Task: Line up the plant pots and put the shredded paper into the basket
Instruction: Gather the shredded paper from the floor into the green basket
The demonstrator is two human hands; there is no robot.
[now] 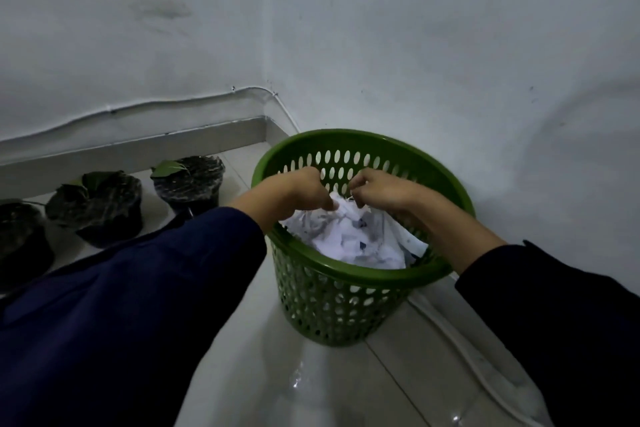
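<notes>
Three black plant pots (188, 182) (98, 206) (20, 239) are seen in a row along the skirting at centre left, two showing green leaves; the leftmost is cut by the frame edge. One green perforated basket (341, 302) stands in the wall corner at centre, holding a heap of white shredded paper (349, 236). Two hands are lowered over its rim: the left hand (304, 189) and the right hand (379, 189), fingers curled down and pinching the paper. Dark sleeves (131, 305) cover the lower frame, partly hiding the pots.
</notes>
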